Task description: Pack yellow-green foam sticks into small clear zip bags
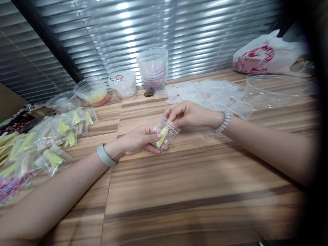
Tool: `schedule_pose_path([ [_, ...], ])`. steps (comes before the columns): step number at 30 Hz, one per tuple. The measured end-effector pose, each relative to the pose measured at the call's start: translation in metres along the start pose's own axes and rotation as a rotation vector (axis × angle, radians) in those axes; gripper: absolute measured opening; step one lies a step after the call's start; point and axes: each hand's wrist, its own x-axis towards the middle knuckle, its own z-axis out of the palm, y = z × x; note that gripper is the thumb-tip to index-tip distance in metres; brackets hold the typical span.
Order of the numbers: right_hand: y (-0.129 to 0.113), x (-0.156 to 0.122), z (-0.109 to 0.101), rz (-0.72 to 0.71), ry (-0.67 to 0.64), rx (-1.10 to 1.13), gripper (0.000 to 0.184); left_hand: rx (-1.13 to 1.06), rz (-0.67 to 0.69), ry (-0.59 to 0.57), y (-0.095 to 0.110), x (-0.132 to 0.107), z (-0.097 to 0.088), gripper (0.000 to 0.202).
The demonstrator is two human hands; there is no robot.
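Note:
Over the middle of the wooden table, a small clear zip bag [173, 131] is held between both hands. Inside it lies a pale yellow tassel-like piece [162, 136]; its exact kind is hard to make out. My left hand [139, 139] grips the bag's lower left side, thumb on top and fingers beneath. At the bag's upper edge, near the zip strip, the fingertips of my right hand [183, 114] pinch the plastic. Flat clear bags [205, 92] lie spread behind my right hand. To the left are filled bags [52, 159] with similar yellow pieces.
Stacked clear tubs [153, 68] stand at the back by the blinds. Left of them are a crumpled clear bag [124, 85] and a round container [92, 92]. A large clear container [276, 90] and a white-and-red plastic bag [266, 56] sit at right. Pink-purple small items [11, 186] lie far left.

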Motion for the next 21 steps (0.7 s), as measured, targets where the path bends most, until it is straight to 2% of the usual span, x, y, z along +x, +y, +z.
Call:
schedule_pose_path([
  [10, 0.0017, -0.0008, 0.0048, -0.001, -0.050, -0.024, 0.007, 0.064, 0.011, -0.018, 0.0009, -0.0019, 0.0003, 0.033],
  [21, -0.0045, -0.0001, 0.0089, 0.078, 0.025, -0.018, 0.014, -0.009, 0.047, -0.016, -0.0056, 0.0008, -0.0065, 0.035],
])
